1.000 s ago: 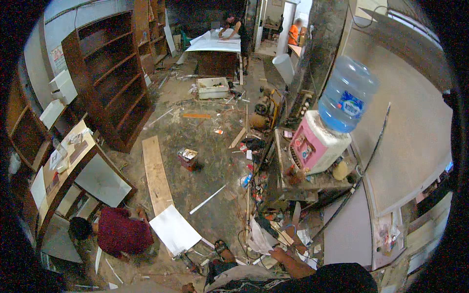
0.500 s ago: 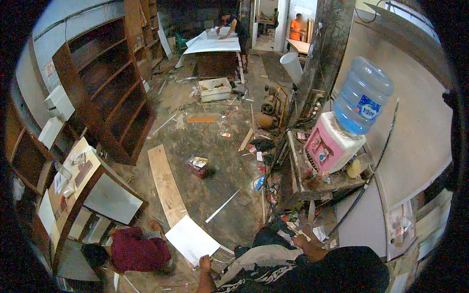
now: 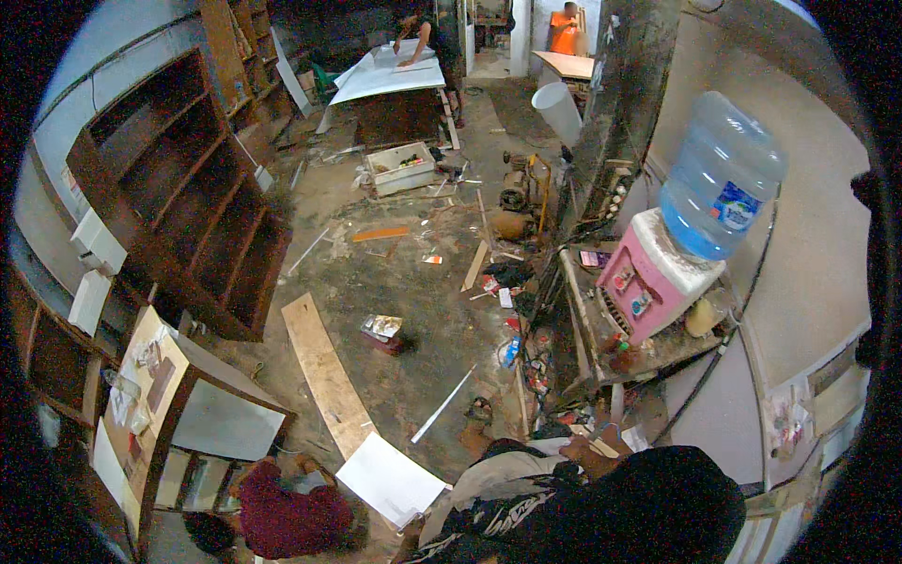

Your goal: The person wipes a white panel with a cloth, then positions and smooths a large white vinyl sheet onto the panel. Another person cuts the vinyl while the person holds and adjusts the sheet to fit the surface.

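A white rectangular sheet [image 3: 393,479] lies at the lower middle, over the near end of a long plywood strip [image 3: 324,362]. My left hand [image 3: 411,538] is by the sheet's near edge. My knee and the frame's lower edge hide most of its fingers. Over my other knee, my right hand [image 3: 597,459] looks closed, its fingers bent. A narrow pale strip shows beside them, and I cannot make out what they hold. My foot [image 3: 476,434] rests on the floor past the sheet's right corner.
A crouching co-worker in maroon [image 3: 291,512] is close on my left, beside a cabinet [image 3: 221,414]. A thin white strip [image 3: 442,406] and a small can-like container [image 3: 382,329] lie ahead. A pink water dispenser [image 3: 648,273] stands right; a white-topped table [image 3: 390,75] stands far back.
The view has shifted. My left hand has slipped lower, mostly behind my knee. My foot has come into sight. The crouching co-worker's arms have moved closer to the body.
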A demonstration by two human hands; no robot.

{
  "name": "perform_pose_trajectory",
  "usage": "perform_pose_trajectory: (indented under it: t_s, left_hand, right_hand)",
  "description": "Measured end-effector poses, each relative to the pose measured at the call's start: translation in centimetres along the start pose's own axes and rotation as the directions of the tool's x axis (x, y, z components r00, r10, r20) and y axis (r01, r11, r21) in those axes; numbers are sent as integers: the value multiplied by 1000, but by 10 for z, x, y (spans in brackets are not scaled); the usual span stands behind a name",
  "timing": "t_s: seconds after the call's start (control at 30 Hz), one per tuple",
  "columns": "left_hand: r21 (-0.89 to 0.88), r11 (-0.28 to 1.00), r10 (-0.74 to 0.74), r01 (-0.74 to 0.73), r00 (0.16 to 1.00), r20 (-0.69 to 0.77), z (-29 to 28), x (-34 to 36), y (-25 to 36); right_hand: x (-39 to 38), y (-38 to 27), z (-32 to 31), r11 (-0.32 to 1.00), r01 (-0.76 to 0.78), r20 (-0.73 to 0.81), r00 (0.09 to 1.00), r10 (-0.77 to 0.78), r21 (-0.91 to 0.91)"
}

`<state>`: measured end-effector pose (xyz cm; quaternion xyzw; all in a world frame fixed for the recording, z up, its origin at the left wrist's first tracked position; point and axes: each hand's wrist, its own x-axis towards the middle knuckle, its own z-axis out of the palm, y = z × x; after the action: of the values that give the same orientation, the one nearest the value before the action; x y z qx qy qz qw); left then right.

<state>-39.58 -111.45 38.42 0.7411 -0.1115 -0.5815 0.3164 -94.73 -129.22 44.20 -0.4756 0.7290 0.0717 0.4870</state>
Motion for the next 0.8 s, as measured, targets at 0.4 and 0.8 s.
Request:
perform_pose_trajectory:
  t_s: [0.4,0.8]
  left_hand:
    - [205,954,171,-220,957,232,10,132,241]
    - [349,937,-150,11,915,375,2,240,404]
  right_hand:
    - [124,-296,-114,866,423,-635,753,-172,266]
    - [67,-419,-247,212,590,-610,791,38,779]
